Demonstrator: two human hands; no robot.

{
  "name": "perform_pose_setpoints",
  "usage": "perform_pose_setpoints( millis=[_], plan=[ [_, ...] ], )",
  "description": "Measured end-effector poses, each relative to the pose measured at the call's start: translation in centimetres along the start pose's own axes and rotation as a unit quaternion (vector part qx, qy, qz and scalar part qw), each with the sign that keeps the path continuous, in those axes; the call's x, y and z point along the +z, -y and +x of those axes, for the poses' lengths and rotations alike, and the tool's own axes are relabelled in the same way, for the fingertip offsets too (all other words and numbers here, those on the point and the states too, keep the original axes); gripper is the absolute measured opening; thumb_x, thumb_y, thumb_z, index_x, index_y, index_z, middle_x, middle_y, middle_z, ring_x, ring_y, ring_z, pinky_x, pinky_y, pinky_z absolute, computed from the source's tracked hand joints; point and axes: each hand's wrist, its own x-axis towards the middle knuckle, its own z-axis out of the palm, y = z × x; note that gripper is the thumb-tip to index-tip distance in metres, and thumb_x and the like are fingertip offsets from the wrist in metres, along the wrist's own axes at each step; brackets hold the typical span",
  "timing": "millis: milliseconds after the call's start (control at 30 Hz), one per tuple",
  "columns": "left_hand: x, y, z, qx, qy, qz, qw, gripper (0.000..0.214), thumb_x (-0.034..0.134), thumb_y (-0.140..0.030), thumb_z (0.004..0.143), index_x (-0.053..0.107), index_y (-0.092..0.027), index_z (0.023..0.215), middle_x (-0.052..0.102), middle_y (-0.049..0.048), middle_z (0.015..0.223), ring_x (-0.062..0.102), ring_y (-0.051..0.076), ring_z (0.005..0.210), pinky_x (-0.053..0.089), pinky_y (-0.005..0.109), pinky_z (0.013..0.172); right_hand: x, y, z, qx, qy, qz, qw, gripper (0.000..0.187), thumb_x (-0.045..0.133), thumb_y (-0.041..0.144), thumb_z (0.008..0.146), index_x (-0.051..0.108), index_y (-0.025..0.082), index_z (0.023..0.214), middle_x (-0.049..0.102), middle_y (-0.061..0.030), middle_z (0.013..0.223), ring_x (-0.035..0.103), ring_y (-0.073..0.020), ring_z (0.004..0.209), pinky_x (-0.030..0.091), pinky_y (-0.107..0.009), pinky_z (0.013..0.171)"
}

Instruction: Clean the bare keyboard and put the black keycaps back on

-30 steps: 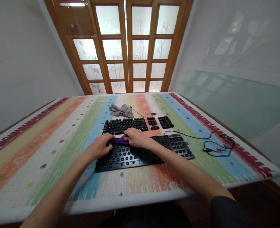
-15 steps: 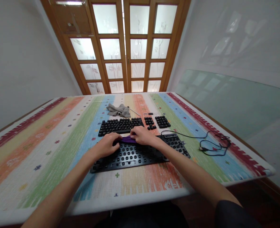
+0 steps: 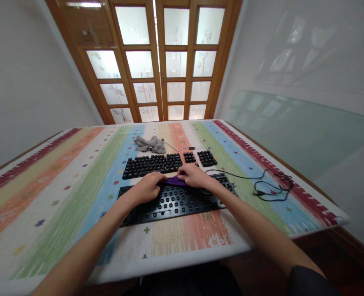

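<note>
A black keyboard base (image 3: 172, 203) with its keycaps off lies in front of me on the striped cloth. My left hand (image 3: 147, 188) and my right hand (image 3: 194, 176) rest on its far edge, fingers curled. Between them they hold a small purple thing (image 3: 176, 180), stretched flat over the base. Just beyond, the removed black keycaps (image 3: 152, 163) are laid out in keyboard order, with two smaller groups (image 3: 207, 158) to their right.
A grey rag (image 3: 149, 144) lies further back with a thin tool (image 3: 189, 148) beside it. The keyboard's black cable (image 3: 271, 185) coils on the right. The striped table cloth (image 3: 61, 193) covers the table. Wooden glazed doors (image 3: 160, 61) stand behind.
Both hands with the purple thing have slid to the right along the keyboard base. The view has turned a little to the right.
</note>
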Motion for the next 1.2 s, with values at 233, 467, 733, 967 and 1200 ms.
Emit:
perform_pose_setpoints(
  millis=[233,467,733,967,1200],
  plan=[
    [1.0,-1.1,2.0,0.029,0.002,-0.017,0.999,0.054,0.039,0.006,0.065,0.068,-0.015,0.106,0.071,0.0094,0.106,0.065,0.020,0.100,0.051,0.035,0.092,-1.5,-1.8,-1.2,0.005,0.001,0.027,1.000,0.012,0.063,0.015,0.084,0.074,0.015,0.088,0.074,-0.0066,0.090,0.065,-0.0181,0.084,0.043,-0.025,0.075],
    [2.1,-2.2,4.4,0.053,0.009,-0.022,0.998,0.049,0.041,0.007,0.068,0.068,-0.013,0.104,0.072,0.0101,0.104,0.066,0.020,0.098,0.051,0.031,0.090,-2.9,-3.8,-2.4,0.031,0.018,0.025,0.999,0.013,0.062,0.018,0.084,0.074,0.015,0.089,0.074,-0.0070,0.092,0.065,-0.0193,0.087,0.044,-0.026,0.077],
    [2.9,-3.9,6.8,0.084,0.027,-0.022,0.996,0.043,0.042,0.007,0.071,0.068,-0.010,0.101,0.072,0.0132,0.102,0.066,0.023,0.096,0.051,0.031,0.085,-4.1,-6.4,-3.7,0.049,0.045,0.027,0.997,0.017,0.058,0.021,0.085,0.074,0.014,0.089,0.075,-0.0072,0.090,0.065,-0.0191,0.083,0.045,-0.027,0.076],
    [3.4,-5.2,8.6,0.103,0.040,-0.006,0.994,0.043,0.045,0.007,0.071,0.068,-0.011,0.103,0.072,0.0115,0.105,0.066,0.023,0.098,0.050,0.030,0.086,-4.6,-8.7,-4.9,0.076,0.033,0.044,0.996,0.019,0.058,0.026,0.082,0.073,0.015,0.086,0.074,-0.0068,0.088,0.064,-0.0197,0.080,0.044,-0.028,0.072],
    [4.1,-6.1,9.9,0.119,0.041,-0.020,0.992,0.042,0.047,0.008,0.070,0.067,-0.013,0.101,0.071,0.0104,0.103,0.065,0.022,0.097,0.050,0.028,0.084,-5.1,-10.2,-6.0,0.081,0.026,0.055,0.995,0.024,0.056,0.032,0.082,0.073,0.015,0.084,0.074,-0.0077,0.086,0.063,-0.0215,0.079,0.045,-0.030,0.073]
  ],
)
